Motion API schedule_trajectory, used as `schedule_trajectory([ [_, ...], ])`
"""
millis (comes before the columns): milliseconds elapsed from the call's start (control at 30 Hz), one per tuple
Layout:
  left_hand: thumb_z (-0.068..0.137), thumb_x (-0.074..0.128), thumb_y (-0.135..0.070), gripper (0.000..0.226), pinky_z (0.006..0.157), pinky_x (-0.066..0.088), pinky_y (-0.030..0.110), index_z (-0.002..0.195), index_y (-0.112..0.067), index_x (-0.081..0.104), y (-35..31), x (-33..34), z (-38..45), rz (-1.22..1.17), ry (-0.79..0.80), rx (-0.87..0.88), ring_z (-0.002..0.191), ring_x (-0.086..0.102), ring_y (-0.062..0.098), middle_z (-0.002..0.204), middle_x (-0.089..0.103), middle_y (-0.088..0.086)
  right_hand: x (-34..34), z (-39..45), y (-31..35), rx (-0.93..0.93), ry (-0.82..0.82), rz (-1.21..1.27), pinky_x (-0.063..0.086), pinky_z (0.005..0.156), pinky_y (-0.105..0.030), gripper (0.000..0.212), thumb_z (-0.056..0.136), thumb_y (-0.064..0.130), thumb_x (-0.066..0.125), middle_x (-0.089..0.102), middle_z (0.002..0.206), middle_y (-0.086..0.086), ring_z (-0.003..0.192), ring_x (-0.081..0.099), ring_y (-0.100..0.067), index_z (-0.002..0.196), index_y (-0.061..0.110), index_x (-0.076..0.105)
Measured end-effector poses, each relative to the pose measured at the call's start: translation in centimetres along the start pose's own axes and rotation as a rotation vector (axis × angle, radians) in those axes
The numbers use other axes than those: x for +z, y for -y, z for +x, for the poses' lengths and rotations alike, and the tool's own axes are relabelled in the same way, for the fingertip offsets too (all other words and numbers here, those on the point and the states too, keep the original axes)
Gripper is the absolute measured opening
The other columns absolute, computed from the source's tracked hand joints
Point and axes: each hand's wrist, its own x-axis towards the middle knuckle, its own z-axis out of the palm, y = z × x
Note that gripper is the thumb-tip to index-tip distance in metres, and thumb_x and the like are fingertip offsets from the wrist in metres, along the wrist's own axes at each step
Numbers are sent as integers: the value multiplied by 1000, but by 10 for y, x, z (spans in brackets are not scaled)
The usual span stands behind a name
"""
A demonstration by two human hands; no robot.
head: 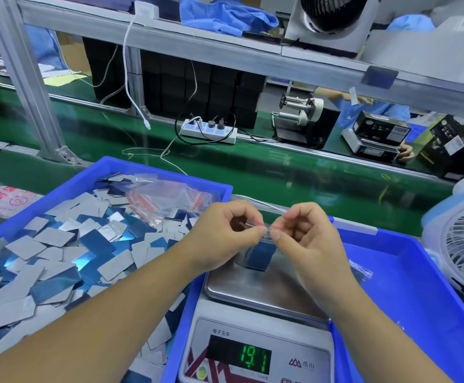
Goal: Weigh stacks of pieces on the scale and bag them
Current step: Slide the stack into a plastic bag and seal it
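Above the scale's steel pan, both hands meet over a small clear bag with a red zip line. The left hand has its fingers curled in, thumb and forefinger pinching the bag's top edge from the left; the right hand mirrors it, thumb and forefinger pinching the same edge from the right, fingertips almost touching. Inside the bag hangs a blue stack of pieces, its lower end down at the pan; whether it rests there I cannot tell for sure. The scale's display, nearer the camera than the pan, glows green with 19.1. Left of the scale sits a blue tray heaped with loose grey and blue pieces, and a pile of empty zip bags lies at its far end. Right of the scale, a second blue tray holds another small bag. Further right stands a white fan.
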Motion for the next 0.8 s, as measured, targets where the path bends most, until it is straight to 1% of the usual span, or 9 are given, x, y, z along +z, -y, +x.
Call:
schedule_trajectory([
  [67,77,72,-20,13,65,46,28,73,-32,68,0,1,-1,8,6,14,67,55,12,75,63,-2,1,0,0,-4,-11,-10,51,70,-26,29,74,12,69,65,74,7,73,58,-12,79,37,55],
  [200,74,70,-35,3,58,43,17,77,-33,70,-1,3,-2,-33,59,-35,61,55,5,76,65,-7,0,0,0,-14,-18,-34,52,69,-31,30,73,13,71,65,72,6,71,58,-14,78,37,54],
  [233,74,70,-37,5,59,44,17,78,-33,71,-1,3,-2,-35,64,-44,62,55,6,76,66,-8,0,0,0,-17,-18,-36,52,69,-31,31,73,14,72,66,72,5,71,59,-14,78,38,54],
  [333,72,71,-39,7,69,48,29,77,-34,72,-1,0,1,-12,66,-39,72,57,12,76,65,-8,-2,-1,2,-16,-15,-27,54,69,-32,28,68,26,77,68,72,2,71,61,-13,79,38,54],
  [400,72,73,-37,5,74,47,34,75,-33,72,-2,-3,1,-15,73,-32,74,56,15,77,64,-5,-4,-1,3,-4,-3,-24,55,69,-34,28,65,31,77,69,71,0,71,63,-14,77,37,53],
  [467,72,77,-28,6,72,46,29,72,-29,71,-3,-7,2,-15,71,-20,72,55,14,75,63,-4,-7,1,5,9,6,-22,53,68,-34,30,66,25,79,69,69,-1,69,63,-15,74,35,52],
  [567,73,75,-12,11,69,48,22,69,-22,71,-5,-13,4,-21,57,-3,69,59,12,73,65,-3,-14,3,5,14,-5,-2,49,61,-27,34,67,14,79,68,66,0,63,60,-13,71,33,51],
  [667,72,74,-11,9,68,48,20,68,-19,71,-6,-16,3,-15,51,-17,68,59,11,72,66,-2,-19,4,5,27,2,20,48,57,-20,37,66,9,78,69,65,0,62,63,-12,69,32,50],
  [800,72,74,-14,9,65,47,18,68,-21,70,-6,-13,2,4,53,-52,65,57,10,70,65,-1,-22,6,4,77,43,5,48,57,-19,31,68,10,77,67,65,4,62,62,-10,71,31,55],
])
